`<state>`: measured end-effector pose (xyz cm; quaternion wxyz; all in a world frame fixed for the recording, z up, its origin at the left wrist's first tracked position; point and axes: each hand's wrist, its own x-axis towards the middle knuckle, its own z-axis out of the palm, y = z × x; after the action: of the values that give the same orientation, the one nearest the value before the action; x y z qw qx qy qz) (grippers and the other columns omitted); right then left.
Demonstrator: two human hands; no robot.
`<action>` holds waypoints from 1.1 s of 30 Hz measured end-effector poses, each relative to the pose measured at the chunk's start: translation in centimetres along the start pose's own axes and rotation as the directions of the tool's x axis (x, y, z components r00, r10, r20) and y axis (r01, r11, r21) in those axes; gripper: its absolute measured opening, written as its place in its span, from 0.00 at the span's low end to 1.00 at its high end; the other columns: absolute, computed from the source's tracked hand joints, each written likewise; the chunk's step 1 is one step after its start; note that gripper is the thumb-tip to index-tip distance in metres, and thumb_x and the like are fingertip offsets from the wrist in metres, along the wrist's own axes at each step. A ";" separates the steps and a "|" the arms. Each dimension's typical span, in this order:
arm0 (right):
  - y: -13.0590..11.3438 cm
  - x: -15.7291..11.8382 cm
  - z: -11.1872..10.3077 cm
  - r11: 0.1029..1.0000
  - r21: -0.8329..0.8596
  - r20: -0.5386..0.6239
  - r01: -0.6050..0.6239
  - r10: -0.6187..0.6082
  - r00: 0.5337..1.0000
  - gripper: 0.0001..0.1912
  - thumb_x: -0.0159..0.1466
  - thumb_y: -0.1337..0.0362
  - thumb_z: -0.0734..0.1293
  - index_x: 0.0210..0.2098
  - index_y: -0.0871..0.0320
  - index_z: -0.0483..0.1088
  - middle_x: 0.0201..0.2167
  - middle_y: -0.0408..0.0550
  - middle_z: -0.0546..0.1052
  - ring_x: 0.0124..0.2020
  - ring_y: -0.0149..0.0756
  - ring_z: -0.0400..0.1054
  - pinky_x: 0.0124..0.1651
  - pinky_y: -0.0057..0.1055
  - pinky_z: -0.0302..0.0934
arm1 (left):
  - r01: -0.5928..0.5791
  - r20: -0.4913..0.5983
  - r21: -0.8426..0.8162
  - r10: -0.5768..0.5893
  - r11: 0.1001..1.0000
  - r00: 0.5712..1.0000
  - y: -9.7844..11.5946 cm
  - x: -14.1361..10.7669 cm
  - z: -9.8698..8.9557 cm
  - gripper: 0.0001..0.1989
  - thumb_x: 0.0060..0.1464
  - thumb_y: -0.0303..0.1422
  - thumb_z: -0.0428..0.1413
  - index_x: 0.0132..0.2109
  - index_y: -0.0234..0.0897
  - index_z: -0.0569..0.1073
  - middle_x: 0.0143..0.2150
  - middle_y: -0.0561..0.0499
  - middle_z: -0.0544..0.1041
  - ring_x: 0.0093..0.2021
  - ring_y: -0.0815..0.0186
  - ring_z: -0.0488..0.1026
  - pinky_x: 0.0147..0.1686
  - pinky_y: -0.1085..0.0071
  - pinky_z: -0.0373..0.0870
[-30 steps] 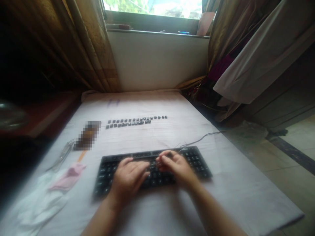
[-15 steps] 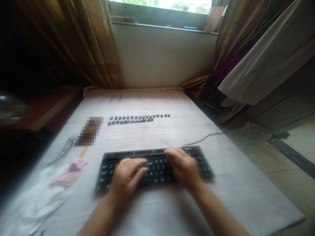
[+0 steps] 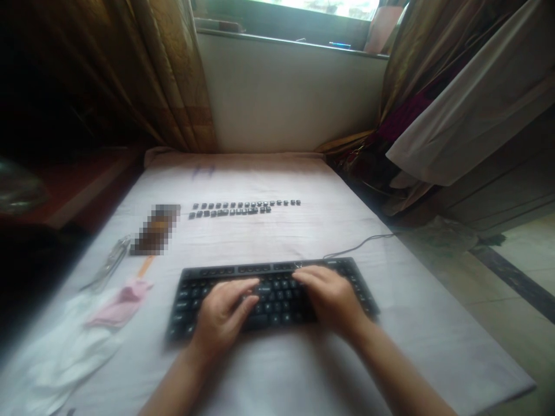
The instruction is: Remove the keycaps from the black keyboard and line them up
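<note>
A black keyboard (image 3: pixel 273 306) lies on the pale cloth in front of me. My left hand (image 3: pixel 223 309) rests over its left-middle keys, thumb and forefinger apart, with nothing seen between them. My right hand (image 3: pixel 332 294) is over the right-middle part, its fingers drawn together and bent toward the top edge. A tiny light mark shows just past those fingertips; what they hold, if anything, is hidden. Farther back, small dark keycaps (image 3: pixel 247 205) stand in two rows, several in each.
A blurred-out dark rectangle (image 3: pixel 156 230), a thin metallic tool (image 3: pixel 110 260), a pink cloth (image 3: pixel 121 303) and a crumpled white cloth (image 3: pixel 65 352) lie at the left. The cable (image 3: pixel 359 245) runs off the right edge. Curtains (image 3: pixel 182 75) and hanging clothes (image 3: pixel 451 127) flank the table.
My right hand has shifted slightly to the right and back from the keyboard's top edge, exposing a tiny light mark there. My left hand stays nearly still; the view has tilted a little.
</note>
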<state>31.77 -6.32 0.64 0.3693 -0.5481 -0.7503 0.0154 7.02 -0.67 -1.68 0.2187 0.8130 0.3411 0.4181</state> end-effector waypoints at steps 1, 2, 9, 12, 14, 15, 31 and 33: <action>-0.8 0.5 0.0 0.999 0.045 -0.018 -0.010 0.011 1.000 0.16 0.65 0.72 0.60 0.45 0.54 0.77 0.39 0.52 0.82 0.40 0.42 0.78 0.44 0.40 0.74 | -0.007 0.001 -0.003 0.007 1.000 1.000 0.0 0.0 0.0 0.11 0.61 0.33 0.56 0.49 0.42 0.77 0.43 0.48 0.83 0.41 0.62 0.80 0.42 0.66 0.77; -1.5 0.9 0.0 0.995 0.096 -0.017 -0.023 0.024 1.000 0.14 0.66 0.70 0.62 0.46 0.54 0.76 0.39 0.52 0.82 0.40 0.42 0.78 0.44 0.39 0.74 | -0.014 -0.001 -0.006 0.014 1.000 1.000 0.1 0.0 -0.1 0.11 0.61 0.33 0.56 0.49 0.42 0.77 0.43 0.48 0.83 0.41 0.62 0.80 0.42 0.66 0.77; -4.3 2.3 1.6 0.968 0.250 0.034 -0.001 -0.007 0.999 0.10 0.65 0.63 0.67 0.46 0.54 0.76 0.37 0.51 0.83 0.37 0.40 0.78 0.41 0.34 0.73 | -0.014 -0.027 -0.030 0.013 0.999 1.000 0.4 0.0 -0.3 0.11 0.60 0.33 0.56 0.49 0.43 0.77 0.42 0.49 0.83 0.40 0.62 0.80 0.41 0.68 0.77; -4.0 2.4 2.2 0.965 0.264 0.038 -0.009 -0.001 0.999 0.10 0.65 0.64 0.66 0.44 0.53 0.76 0.36 0.50 0.82 0.35 0.39 0.78 0.41 0.34 0.73 | 0.002 -0.026 -0.044 -0.003 0.999 1.000 0.2 -0.1 -0.3 0.11 0.60 0.33 0.56 0.49 0.43 0.77 0.43 0.49 0.83 0.40 0.62 0.81 0.40 0.68 0.78; -3.8 2.6 2.3 0.965 0.264 0.053 0.003 -0.018 0.998 0.09 0.65 0.64 0.66 0.44 0.54 0.76 0.35 0.50 0.82 0.35 0.39 0.78 0.40 0.34 0.73 | -0.008 -0.029 -0.042 0.007 0.999 1.000 0.0 -0.3 -0.2 0.11 0.60 0.32 0.56 0.50 0.43 0.76 0.43 0.48 0.83 0.41 0.62 0.80 0.41 0.68 0.78; -3.8 2.7 2.3 0.966 0.258 0.062 0.015 -0.032 0.998 0.09 0.65 0.64 0.66 0.43 0.54 0.76 0.35 0.51 0.82 0.35 0.40 0.78 0.40 0.34 0.73 | -0.016 -0.032 -0.037 0.014 0.999 0.999 -0.1 -0.3 -0.2 0.12 0.60 0.31 0.56 0.50 0.43 0.76 0.43 0.48 0.83 0.41 0.62 0.80 0.41 0.68 0.77; 7.2 10.8 2.2 0.945 -0.287 0.275 -0.156 0.238 0.932 0.07 0.64 0.66 0.67 0.40 0.54 0.76 0.37 0.48 0.82 0.35 0.38 0.76 0.39 0.32 0.68 | 0.052 -0.232 0.390 0.044 0.920 0.972 -4.6 0.5 -4.7 0.11 0.63 0.36 0.53 0.48 0.40 0.76 0.41 0.48 0.83 0.40 0.60 0.80 0.42 0.65 0.76; 9.6 12.2 3.0 0.919 -0.340 0.260 -0.199 0.295 0.920 0.07 0.64 0.67 0.67 0.39 0.54 0.77 0.37 0.48 0.82 0.34 0.39 0.76 0.37 0.31 0.66 | 0.129 -0.297 0.413 -0.001 0.902 0.955 -6.0 0.3 -5.8 0.12 0.63 0.38 0.52 0.47 0.39 0.77 0.41 0.47 0.83 0.40 0.58 0.80 0.44 0.63 0.76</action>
<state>36.25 8.83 0.89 0.1542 -0.6807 -0.7155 0.0304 0.07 4.01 -2.17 -0.0032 0.7591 0.4798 0.4400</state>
